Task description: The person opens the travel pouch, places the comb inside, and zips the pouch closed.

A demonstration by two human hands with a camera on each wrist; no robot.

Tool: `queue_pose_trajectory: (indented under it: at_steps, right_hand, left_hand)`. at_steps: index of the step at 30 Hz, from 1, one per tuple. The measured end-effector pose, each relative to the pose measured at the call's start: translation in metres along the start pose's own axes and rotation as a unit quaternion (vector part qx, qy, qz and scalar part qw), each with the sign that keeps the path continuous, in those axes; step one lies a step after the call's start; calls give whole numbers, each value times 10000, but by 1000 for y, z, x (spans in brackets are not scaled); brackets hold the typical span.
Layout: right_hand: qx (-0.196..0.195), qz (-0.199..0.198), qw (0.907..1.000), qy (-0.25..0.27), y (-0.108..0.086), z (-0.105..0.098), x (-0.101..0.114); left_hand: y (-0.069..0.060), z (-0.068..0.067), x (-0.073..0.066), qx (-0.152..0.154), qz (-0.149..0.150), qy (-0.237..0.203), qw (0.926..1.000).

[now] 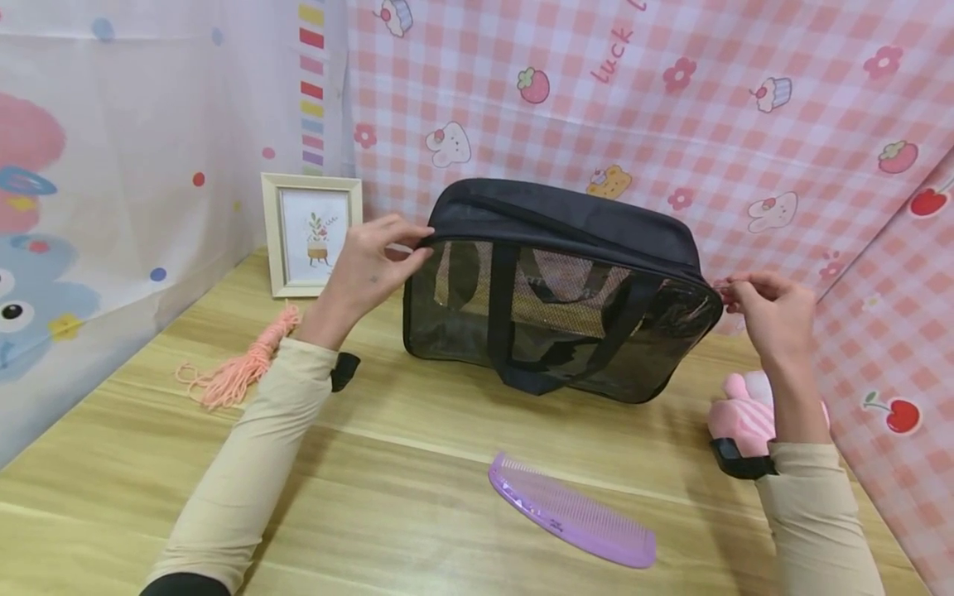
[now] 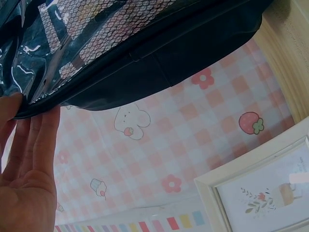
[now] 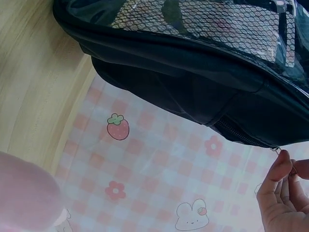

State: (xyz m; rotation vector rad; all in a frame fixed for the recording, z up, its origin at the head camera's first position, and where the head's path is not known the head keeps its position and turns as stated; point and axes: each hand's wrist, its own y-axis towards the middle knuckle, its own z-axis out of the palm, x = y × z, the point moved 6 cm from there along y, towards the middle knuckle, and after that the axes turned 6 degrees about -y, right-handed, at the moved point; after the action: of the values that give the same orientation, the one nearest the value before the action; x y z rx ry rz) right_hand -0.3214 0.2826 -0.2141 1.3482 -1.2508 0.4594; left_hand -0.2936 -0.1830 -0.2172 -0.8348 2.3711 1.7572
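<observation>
Your bag is blk w/ a smoky see-thru front panel, mesh showing thru it, & a blk strap hanging down the front. It's upright on the counter, front twd you. Your L hand pinches its top L edge; your R hand pinches the metal zip pull at the R end.

Black bag, hand pinching zipper pull

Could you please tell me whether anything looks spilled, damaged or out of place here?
Nothing stands out. The left hand grips the black bag near an upper corner, the right hand pinches its zipper pull, the purple comb lies flat, and the picture frame stands upright.
</observation>
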Motion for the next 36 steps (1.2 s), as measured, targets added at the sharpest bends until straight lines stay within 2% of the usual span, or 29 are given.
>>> queue_pose_trajectory:
  at_steps: [22,29,36]
  right_hand:
    - [213,-232,9976,-612,7,1,14]
    - [410,-306,9916,-1185,7,5,21]
    - [514,-330,9898,-1286,8,7,26]
  left_hand:
    - [0,1,1,-50,-135,-86,9999]
    - [1,1,2,-29,-149,-35,9999]
    - [0,1,3,1,-192,-41,9998]
